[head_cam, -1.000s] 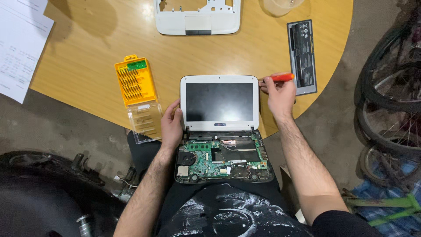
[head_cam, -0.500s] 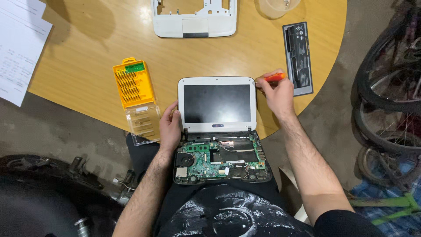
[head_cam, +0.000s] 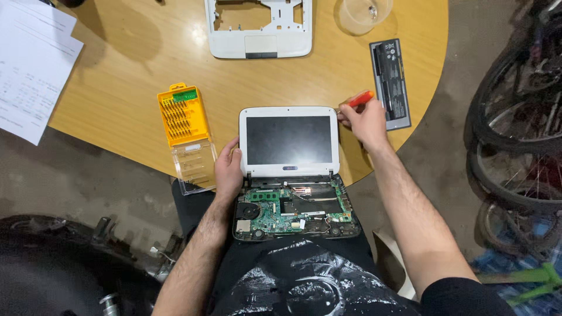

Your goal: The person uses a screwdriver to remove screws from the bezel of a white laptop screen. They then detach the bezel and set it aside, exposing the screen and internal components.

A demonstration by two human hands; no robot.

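A small white laptop [head_cam: 288,140] lies open on my lap and the table edge, its dark screen facing up and its green circuit board [head_cam: 293,208] laid bare. My left hand [head_cam: 227,169] grips the screen's left edge. My right hand [head_cam: 366,120] rests at the screen's upper right corner and holds a screwdriver with an orange-red handle [head_cam: 358,99], tip pointing at that corner.
On the round wooden table [head_cam: 117,76] sit an open yellow bit case [head_cam: 183,126] with clear lid, a white laptop keyboard frame [head_cam: 259,29], a grey battery pack [head_cam: 391,83], a clear cup [head_cam: 358,13] and papers [head_cam: 32,64]. Bicycle wheels [head_cam: 521,134] stand at the right.
My right hand with the screwdriver has shifted slightly along the screen's upper right corner. The left hand keeps its grip on the screen's edge.
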